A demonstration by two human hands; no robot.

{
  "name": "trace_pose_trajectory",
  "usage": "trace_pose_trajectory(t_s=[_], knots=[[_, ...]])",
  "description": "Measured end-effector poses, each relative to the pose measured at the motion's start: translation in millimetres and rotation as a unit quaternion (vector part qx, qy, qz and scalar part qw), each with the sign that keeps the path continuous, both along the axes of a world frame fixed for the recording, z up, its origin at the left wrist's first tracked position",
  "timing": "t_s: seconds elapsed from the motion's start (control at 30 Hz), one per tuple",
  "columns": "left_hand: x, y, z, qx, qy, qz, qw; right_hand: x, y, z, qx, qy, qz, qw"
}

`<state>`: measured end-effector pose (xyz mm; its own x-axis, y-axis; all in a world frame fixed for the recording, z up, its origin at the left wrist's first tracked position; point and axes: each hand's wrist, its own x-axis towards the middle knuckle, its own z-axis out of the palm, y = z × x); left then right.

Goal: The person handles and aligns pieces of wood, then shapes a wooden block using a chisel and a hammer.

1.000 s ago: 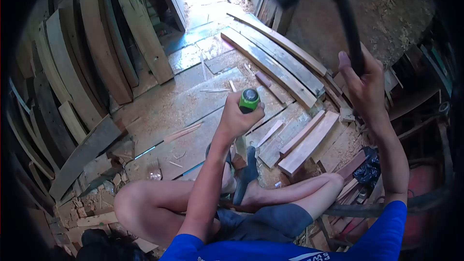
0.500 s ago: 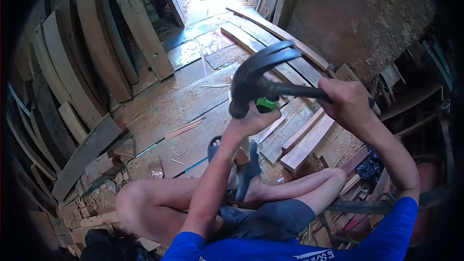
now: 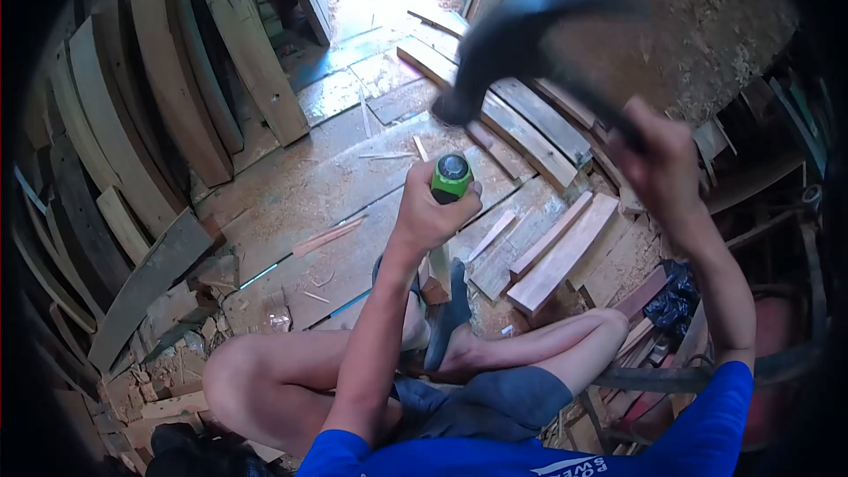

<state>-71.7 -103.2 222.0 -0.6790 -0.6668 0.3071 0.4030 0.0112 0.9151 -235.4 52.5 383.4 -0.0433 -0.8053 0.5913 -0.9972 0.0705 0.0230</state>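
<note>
Far to the left of the upright tool handle, green and black with a round, metal-looking cap (image 3: pixel 451 178), long curved planks of brown and grey wood (image 3: pixel 168 71) lean in a row. Nearer, but still left of the handle, thin reddish-brown wood strips (image 3: pixel 329 237) lie on the floor. The left hand (image 3: pixel 428 212) is wrapped round the handle just below its cap, fingers closed and thumb along the side; whatever the handle ends in is mostly hidden under the fist. Above and to the right of the handle hangs a dark claw hammer with a curved head (image 3: pixel 503 44) (blurred, so evidently in motion). Half a second ago that head overlapped the left hand in view; now it appears apart from the handle and the cap shows in full, so the work seems to be between blows. Right of the handle, on the floor, are two pale pinkish squared wood pieces (image 3: pixel 565 252). Farther right, the right hand (image 3: pixel 661 159) grips the hammer's shaft, its fingers closed though smeared by blur.
</note>
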Motion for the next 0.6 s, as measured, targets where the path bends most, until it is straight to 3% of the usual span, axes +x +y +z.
trace_pose_trajectory(t_s=[0.07, 0.17, 0.2, 0.23, 0.33, 0.43, 0.53, 0.6], knots=[[1.3, 1.3, -5.1, -0.010, -0.020, -0.004, 1.000, 1.6, -1.2, 11.2, -0.032, -0.157, -0.054, 0.986], [1.1, 1.6, -4.1, 0.007, -0.008, -0.004, 1.000, 0.4, 3.1, 0.9, -0.045, -0.073, -0.025, 0.996], [2.9, 0.9, -3.3, -0.017, -0.016, 0.000, 1.000, -17.4, 9.1, -17.6, 0.006, 0.084, 0.007, 0.996], [3.6, -1.1, -3.2, -0.016, -0.004, -0.003, 1.000, -9.0, 12.5, -19.0, 0.057, 0.055, -0.006, 0.997], [3.1, -1.0, -6.0, -0.016, 0.003, -0.015, 1.000, -7.6, 8.9, 6.2, 0.000, -0.019, -0.041, 0.999], [-1.9, 3.1, -5.6, -0.084, 0.001, -0.009, 0.996, -0.8, 6.6, 1.6, -0.066, -0.256, -0.103, 0.959], [-1.8, 5.6, -4.0, -0.054, 0.005, -0.006, 0.999, -11.3, 16.1, -13.8, 0.036, 0.089, -0.006, 0.995], [-3.9, 2.0, -1.2, -0.062, 0.005, -0.012, 0.998, -15.0, 18.8, -6.7, 0.021, 0.018, -0.020, 0.999]])
